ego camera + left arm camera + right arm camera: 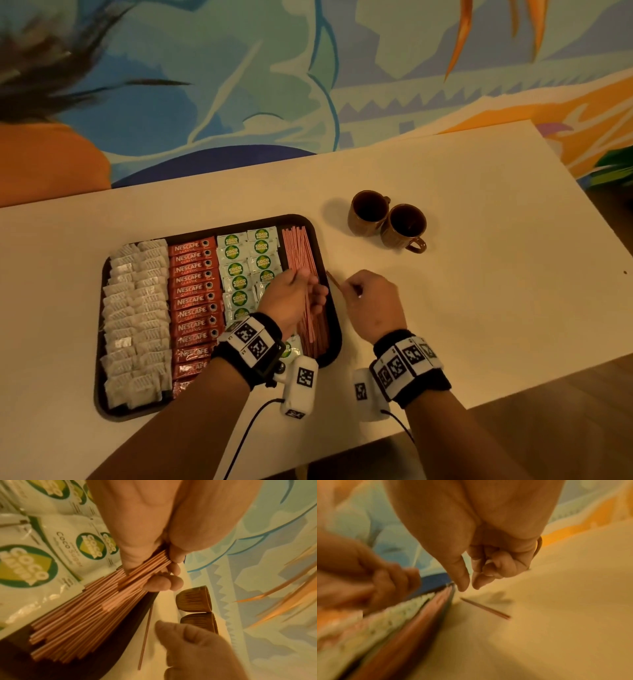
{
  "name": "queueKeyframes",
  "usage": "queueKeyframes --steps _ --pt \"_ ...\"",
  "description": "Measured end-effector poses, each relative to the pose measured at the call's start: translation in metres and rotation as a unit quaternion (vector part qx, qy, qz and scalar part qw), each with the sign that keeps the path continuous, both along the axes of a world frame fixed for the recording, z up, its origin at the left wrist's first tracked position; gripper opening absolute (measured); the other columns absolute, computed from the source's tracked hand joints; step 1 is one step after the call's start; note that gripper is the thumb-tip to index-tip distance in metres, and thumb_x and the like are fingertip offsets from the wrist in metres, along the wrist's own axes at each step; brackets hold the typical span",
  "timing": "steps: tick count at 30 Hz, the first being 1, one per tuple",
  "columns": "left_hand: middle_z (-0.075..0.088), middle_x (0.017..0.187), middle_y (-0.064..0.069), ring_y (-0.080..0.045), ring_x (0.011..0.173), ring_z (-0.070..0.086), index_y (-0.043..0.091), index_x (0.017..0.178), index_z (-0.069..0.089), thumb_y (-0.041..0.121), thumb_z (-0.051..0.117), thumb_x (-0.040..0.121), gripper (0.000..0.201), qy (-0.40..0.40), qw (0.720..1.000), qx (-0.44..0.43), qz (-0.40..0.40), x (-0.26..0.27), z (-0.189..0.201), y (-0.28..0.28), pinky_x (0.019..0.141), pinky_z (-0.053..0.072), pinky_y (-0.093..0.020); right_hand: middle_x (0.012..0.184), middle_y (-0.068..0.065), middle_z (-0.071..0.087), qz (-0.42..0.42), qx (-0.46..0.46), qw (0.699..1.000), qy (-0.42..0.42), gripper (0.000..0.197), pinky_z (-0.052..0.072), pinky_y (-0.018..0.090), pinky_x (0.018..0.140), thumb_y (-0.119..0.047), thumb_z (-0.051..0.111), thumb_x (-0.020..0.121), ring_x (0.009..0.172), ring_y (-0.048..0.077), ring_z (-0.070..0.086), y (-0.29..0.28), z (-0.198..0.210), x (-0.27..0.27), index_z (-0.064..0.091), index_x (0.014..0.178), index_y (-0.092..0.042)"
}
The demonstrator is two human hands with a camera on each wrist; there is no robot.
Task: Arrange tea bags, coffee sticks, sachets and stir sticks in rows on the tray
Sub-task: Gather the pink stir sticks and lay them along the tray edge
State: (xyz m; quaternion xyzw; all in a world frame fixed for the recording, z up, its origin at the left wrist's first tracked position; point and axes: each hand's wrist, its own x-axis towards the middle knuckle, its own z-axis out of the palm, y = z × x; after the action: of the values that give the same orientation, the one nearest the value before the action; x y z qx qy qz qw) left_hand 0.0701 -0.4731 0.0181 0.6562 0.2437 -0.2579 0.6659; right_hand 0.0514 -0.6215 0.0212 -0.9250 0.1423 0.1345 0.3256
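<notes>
1. Right hand [368,301] first: its fingers [462,580] are curled, thumb and forefinger tips a hair apart and empty, hovering just above one stray stir stick [485,608] on the tabletop [479,260].
2. That stray is what the next move turns on, I'd say. It lies just outside the tray's [219,229] right rim, long axis slanting away from the rim. Its near end sits just below the right fingertips, so the right hand is clearly the closer one.
3. Left hand [291,301] is over the tray, thumb and fingers [163,584] clamped on a bundle of stir sticks [145,566], lower ends resting in the pile in the rightmost row.
4. Counts: one loose stick off the tray; too many in the bundle and pile to count. Tea bags [137,322] sit in two columns, coffee sticks [195,301] in one (about fourteen), sachets [246,260] in two, partly hidden by the left wrist.
5. Two brown cups [387,222] touch each other on the tabletop, well clear of everything.
</notes>
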Motion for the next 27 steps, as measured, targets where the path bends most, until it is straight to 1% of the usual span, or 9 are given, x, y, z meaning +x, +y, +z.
queueKeyframes --steps 3,5,10,13,15,18,20,23,27 --pt "0.067 0.082 -0.013 -0.02 0.066 0.06 0.002 0.101 0.059 0.023 0.04 0.11 0.029 0.001 1.0 -0.002 0.004 -0.001 0.0 0.007 0.059 0.05 -0.032 0.11 0.006 0.062 0.032 -0.106 0.992 0.067 0.023 0.05 0.033 0.083 -0.033 0.061 0.099 0.101 0.024 0.06 -0.008 -0.025 -0.001 0.065 0.112 -0.015" --pt "0.067 0.083 -0.013 -0.02 0.067 0.059 0.003 0.1 0.059 0.023 0.041 0.11 0.029 0.001 1.0 -0.013 0.003 -0.003 -0.001 0.01 0.059 0.05 -0.032 0.116 0.008 0.06 0.055 -0.147 0.984 0.083 0.027 0.051 0.038 0.09 -0.03 0.059 0.1 0.112 0.028 0.057 -0.007 -0.035 -0.002 0.063 0.118 -0.011" --pt "0.068 0.084 -0.014 -0.021 0.07 0.062 0.002 0.1 0.059 0.024 0.041 0.109 0.03 -0.002 1.0 -0.023 0.003 -0.007 -0.003 0.01 0.061 0.051 -0.033 0.122 0.013 0.059 0.079 -0.191 0.973 0.102 0.028 0.05 0.041 0.092 -0.017 0.043 0.102 0.117 0.031 0.055 -0.003 -0.039 -0.003 0.058 0.122 -0.005" --pt "0.068 0.086 -0.014 -0.022 0.073 0.063 0.001 0.103 0.06 0.024 0.042 0.109 0.03 0.003 0.999 -0.035 -0.004 -0.009 -0.001 0.009 0.066 0.052 -0.036 0.124 0.015 0.058 0.096 -0.206 0.968 0.11 0.034 0.05 0.042 0.092 -0.017 0.037 0.102 0.117 0.032 0.055 0.002 -0.034 -0.002 0.054 0.127 -0.003" --pt "0.069 0.088 -0.014 -0.023 0.076 0.064 0.0 0.106 0.061 0.024 0.042 0.109 0.03 0.002 0.999 -0.04 -0.01 -0.01 -0.001 0.01 0.068 0.053 -0.036 0.123 0.013 0.059 0.069 -0.179 0.975 0.113 0.032 0.05 0.041 0.091 -0.024 0.041 0.103 0.114 0.031 0.056 0.0 -0.028 -0.002 0.056 0.125 -0.006" --pt "0.071 0.092 -0.015 -0.024 0.082 0.067 0.0 0.107 0.062 0.024 0.044 0.108 0.03 -0.006 0.999 -0.051 0.005 -0.01 -0.004 0.011 0.075 0.056 -0.037 0.11 0.008 0.064 0.02 -0.08 0.994 0.075 0.024 0.05 0.036 0.082 -0.032 0.052 0.1 0.096 0.025 0.061 0.0 -0.015 -0.007 0.061 0.11 -0.013" --pt "0.073 0.1 -0.018 -0.028 0.092 0.071 -0.002 0.108 0.064 0.028 0.046 0.108 0.035 -0.01 0.998 -0.067 0.015 -0.01 -0.008 0.011 0.086 0.058 -0.04 0.102 0.005 0.067 0.044 -0.013 0.997 0.066 0.022 0.046 0.031 0.075 -0.034 0.056 0.098 0.089 0.023 0.062 0.011 -0.003 -0.012 0.064 0.104 -0.013" --pt "0.074 0.112 -0.02 -0.03 0.107 0.071 -0.001 0.117 0.067 0.034 0.051 0.105 0.04 0.0 0.996 -0.085 0.007 -0.012 -0.008 0.011 0.099 0.055 -0.043 0.099 0.006 0.067 0.106 -0.001 0.993 0.05 0.023 0.045 0.031 0.073 -0.033 0.053 0.1 0.087 0.024 0.063 0.031 0.004 -0.013 0.063 0.1 -0.012" --pt "0.075 0.109 -0.016 -0.031 0.108 0.07 0.005 0.111 0.071 0.019 0.053 0.105 0.024 -0.027 0.999 -0.047 0.005 -0.014 -0.011 0.018 0.105 0.051 -0.051 0.102 0.002 0.064 0.089 0.018 0.996 0.008 0.021 0.047 0.03 0.078 -0.031 0.054 0.101 0.093 0.019 0.061 0.036 0.008 -0.015 0.068 0.106 -0.016"
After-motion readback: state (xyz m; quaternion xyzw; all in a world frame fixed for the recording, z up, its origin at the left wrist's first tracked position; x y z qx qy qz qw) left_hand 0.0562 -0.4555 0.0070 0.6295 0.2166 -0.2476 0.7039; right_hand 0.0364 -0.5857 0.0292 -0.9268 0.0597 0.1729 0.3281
